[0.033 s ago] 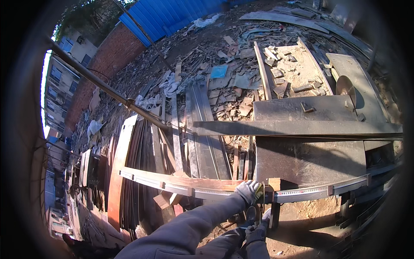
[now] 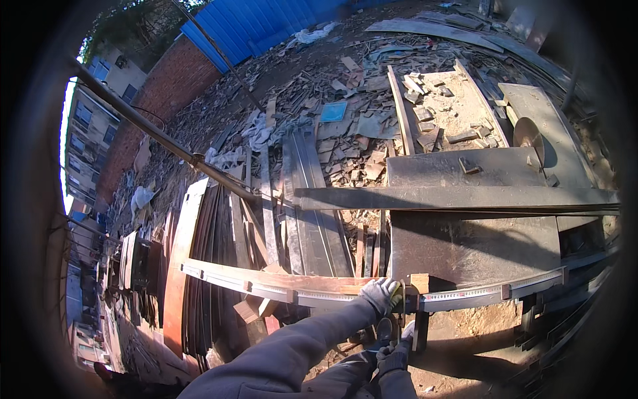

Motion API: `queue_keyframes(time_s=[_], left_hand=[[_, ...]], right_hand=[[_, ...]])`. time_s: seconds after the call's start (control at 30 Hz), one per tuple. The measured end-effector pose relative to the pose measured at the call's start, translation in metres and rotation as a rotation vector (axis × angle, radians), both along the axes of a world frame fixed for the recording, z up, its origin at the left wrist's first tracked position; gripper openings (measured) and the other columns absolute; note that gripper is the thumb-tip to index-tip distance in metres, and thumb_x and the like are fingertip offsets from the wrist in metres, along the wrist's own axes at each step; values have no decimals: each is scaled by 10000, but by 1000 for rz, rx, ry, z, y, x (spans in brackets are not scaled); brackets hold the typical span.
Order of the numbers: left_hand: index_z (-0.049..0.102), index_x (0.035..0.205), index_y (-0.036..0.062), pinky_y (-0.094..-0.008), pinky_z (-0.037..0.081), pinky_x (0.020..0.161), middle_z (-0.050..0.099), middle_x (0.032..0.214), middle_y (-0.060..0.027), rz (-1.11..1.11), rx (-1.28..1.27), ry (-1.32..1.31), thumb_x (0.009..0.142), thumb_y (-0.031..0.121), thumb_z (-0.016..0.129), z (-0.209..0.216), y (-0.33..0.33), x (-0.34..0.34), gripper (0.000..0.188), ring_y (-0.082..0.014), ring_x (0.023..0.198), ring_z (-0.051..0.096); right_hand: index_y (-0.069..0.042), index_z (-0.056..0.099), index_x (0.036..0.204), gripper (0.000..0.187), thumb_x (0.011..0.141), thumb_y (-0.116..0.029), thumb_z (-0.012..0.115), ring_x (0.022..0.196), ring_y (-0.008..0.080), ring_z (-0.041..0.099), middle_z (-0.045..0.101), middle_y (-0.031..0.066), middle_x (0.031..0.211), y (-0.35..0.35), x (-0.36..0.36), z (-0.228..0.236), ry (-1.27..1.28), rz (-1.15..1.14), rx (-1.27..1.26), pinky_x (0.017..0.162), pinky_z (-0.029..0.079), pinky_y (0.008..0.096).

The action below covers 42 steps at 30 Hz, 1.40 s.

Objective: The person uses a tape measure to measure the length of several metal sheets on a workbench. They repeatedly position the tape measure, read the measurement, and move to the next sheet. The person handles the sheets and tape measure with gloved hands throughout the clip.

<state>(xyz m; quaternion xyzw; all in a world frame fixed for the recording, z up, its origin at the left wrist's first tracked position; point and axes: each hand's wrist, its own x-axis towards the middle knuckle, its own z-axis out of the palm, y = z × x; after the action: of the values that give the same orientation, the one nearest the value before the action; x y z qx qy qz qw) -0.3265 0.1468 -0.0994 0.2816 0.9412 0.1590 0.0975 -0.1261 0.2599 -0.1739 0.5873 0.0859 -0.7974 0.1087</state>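
Note:
My left hand (image 2: pixel 379 294), in a pale glove with yellow-green at the fingertips, is closed on the end of a long wooden strip (image 2: pixel 306 282). The strip lies along a metal rail (image 2: pixel 458 300) that carries a measuring tape. A short wood block (image 2: pixel 419 284) sits on the rail just right of this hand. Beside the fingers, a narrow upright metal piece (image 2: pixel 403 306) crosses the rail's near side; its kind is unclear. Below the rail, my right hand (image 2: pixel 393 357), in a dark glove with whitish fingertips, is closed near that piece. What it grips is hidden.
Beyond the rail lie a dark tabletop (image 2: pixel 475 249) and a long plank (image 2: pixel 458 197) across it. A round saw blade (image 2: pixel 529 141) stands upright at the right. Boards (image 2: pixel 216 259) lean at the left, under a slanting metal pole (image 2: pixel 159 136). Wood scraps (image 2: pixel 369 163) cover the ground behind.

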Motion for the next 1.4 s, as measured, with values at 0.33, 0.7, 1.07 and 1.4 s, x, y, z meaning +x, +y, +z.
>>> queue_keyframes(time_s=[0.33,0.7,1.07,1.4], left_hand=[[649,1253,26,-552,562,838,700,1104,-193,-30,1,184,982,326,673,-39,-3,-7,406,-432,990,681],[605,1409,14,-536,515,1074,669,1328,-215,313,275,319,1051,284,678,-9,-16,93,454,-425,1222,655],[661,1307,-10,-457,499,1076,690,1241,-192,520,388,-80,1011,158,684,-1,66,278,341,-360,1181,655],[654,1331,32,-339,541,1020,718,1171,-94,479,692,-141,1015,54,713,-11,168,215,322,-217,1095,696]], right_hand=[[-17,693,1101,336,1102,-341,606,770,142,652,707,60,920,40,70,133,504,606,333,670,519,339],[-9,738,1197,238,1073,-208,696,833,135,709,778,66,946,138,118,302,1287,224,266,778,567,291],[47,742,1189,518,992,-431,764,870,298,736,746,179,1070,368,162,456,2063,-240,825,753,594,412],[-33,744,1037,259,981,-284,709,901,326,750,757,137,991,388,102,512,1976,165,1100,826,599,449]])
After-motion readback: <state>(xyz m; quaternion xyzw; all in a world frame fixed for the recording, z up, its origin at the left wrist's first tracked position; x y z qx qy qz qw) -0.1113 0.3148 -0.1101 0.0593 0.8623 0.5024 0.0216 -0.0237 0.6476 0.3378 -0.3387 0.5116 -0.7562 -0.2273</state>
